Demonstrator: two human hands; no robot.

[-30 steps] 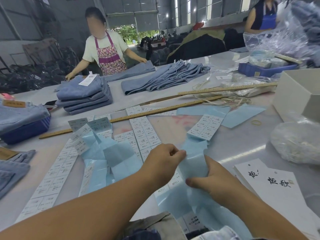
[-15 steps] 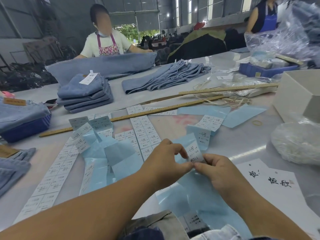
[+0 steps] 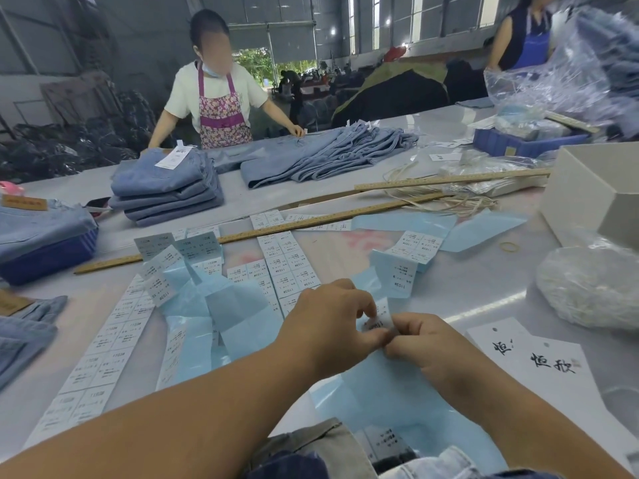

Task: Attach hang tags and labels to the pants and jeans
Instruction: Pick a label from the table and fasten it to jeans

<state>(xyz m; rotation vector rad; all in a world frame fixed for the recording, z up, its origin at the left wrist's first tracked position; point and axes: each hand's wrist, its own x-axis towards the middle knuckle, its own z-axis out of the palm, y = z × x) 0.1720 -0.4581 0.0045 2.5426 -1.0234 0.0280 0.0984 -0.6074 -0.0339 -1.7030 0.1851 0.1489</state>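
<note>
My left hand (image 3: 332, 323) and my right hand (image 3: 425, 344) meet over the table's near edge and together pinch one small white sticker label (image 3: 378, 321) at the end of a pale blue backing strip (image 3: 380, 392). Long sheets of white size labels (image 3: 100, 344) lie to the left and in the middle (image 3: 287, 264). White hang tags (image 3: 539, 361) with black characters lie at the right. Folded light blue jeans (image 3: 166, 191) are stacked at the back left. Dark and pale denim (image 3: 311, 454) shows at the bottom edge.
Two wooden rulers (image 3: 276, 229) cross the table. A person in a floral apron (image 3: 218, 98) smooths spread jeans (image 3: 328, 153) on the far side. A white box (image 3: 594, 191), a clear bag (image 3: 587, 288), a rubber band (image 3: 510, 247) and blue trays (image 3: 45, 257) stand around.
My hands have drawn the blue strip nearer and closed together on a single label. The person opposite has laid the jeans flat on the table.
</note>
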